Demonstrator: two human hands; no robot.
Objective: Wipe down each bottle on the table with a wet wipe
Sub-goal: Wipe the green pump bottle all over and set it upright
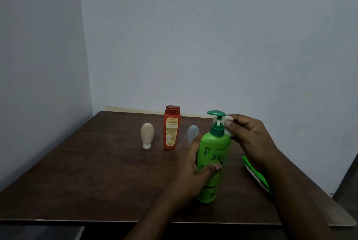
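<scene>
While left hand (195, 164) wraps green pump bottle (213, 162), standing upright on table (96, 172), right hand (249, 135) pinches white wet wipe (227, 121) against pump neck. Beyond left hand: clear bottle (192, 133), red bottle (171, 127), beige bottle (147, 135). Below right hand: green wipe pack (255, 173).

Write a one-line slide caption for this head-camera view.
Left hand steadies green pump bottle while right hand wipes its neck with a wet wipe.
</scene>
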